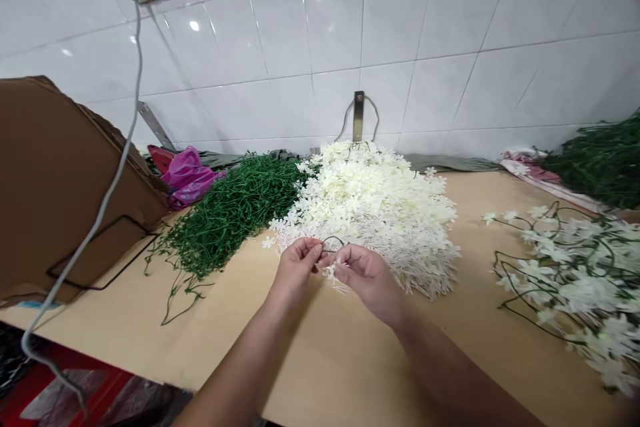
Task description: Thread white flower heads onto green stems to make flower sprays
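Observation:
My left hand (296, 263) pinches one end of a thin green wire stem (334, 240) that arcs over to my right hand (364, 273). The right hand's fingers are closed on a small white artificial flower (330, 271) at the stem. Both hands meet just in front of a big heap of loose white flowers (375, 207) on the tan table (320, 347). A pile of bare green stems (233, 213) lies to the left of the heap.
Finished stems with white flowers (575, 267) lie at the right. More greenery (605, 160) sits far right by the tiled wall. A cardboard box (60, 180), a pink bag (187, 177) and a hanging grey cable (107, 193) are at the left.

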Motion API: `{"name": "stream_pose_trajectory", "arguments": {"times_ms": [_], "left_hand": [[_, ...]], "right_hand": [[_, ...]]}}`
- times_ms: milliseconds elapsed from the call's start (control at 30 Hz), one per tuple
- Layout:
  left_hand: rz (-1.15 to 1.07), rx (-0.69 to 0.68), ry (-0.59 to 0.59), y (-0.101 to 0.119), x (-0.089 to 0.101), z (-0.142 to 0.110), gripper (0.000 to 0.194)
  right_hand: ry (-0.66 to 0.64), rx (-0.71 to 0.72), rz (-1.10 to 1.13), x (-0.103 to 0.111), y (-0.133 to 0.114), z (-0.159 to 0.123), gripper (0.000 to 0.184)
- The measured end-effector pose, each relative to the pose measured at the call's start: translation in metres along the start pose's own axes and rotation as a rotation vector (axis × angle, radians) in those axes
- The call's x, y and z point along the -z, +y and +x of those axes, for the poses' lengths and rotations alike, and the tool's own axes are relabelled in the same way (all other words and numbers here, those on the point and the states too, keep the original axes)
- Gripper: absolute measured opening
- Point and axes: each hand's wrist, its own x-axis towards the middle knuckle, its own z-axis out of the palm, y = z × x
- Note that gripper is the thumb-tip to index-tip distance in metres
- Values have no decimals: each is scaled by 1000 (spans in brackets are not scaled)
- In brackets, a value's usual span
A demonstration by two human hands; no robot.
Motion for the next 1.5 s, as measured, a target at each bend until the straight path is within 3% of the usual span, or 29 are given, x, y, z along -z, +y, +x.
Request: {"name": "stream_pose_trajectory", "arguments": {"times_ms": [200, 367, 500, 700, 867, 1100, 1300, 1500], "left_hand": [[165, -15, -111, -11, -9, -5, 11], [206, 34, -136, -3, -8, -3, 10], [120, 121, -157, 4, -8, 0, 19], [102, 174, -280, 3, -9, 5, 27], [94, 105, -290, 2, -6, 7, 25], [24, 21, -342, -2, 1, 8, 20], [168, 49, -433, -2, 0, 0, 25], [149, 57, -492, -1, -3, -2, 26]], "right_hand": [[87, 23, -156, 7, 7, 2, 11], [150, 32, -282, 10, 9, 4, 10], [104, 50, -309, 9, 8, 4, 10], [29, 61, -470, 1, 7, -1, 9], [4, 37, -307, 4, 12, 2, 9], [5, -204, 52, 15, 14, 7, 22], [77, -188, 149, 24, 22, 10, 27], [93, -237, 256, 25, 28, 12, 28]]}}
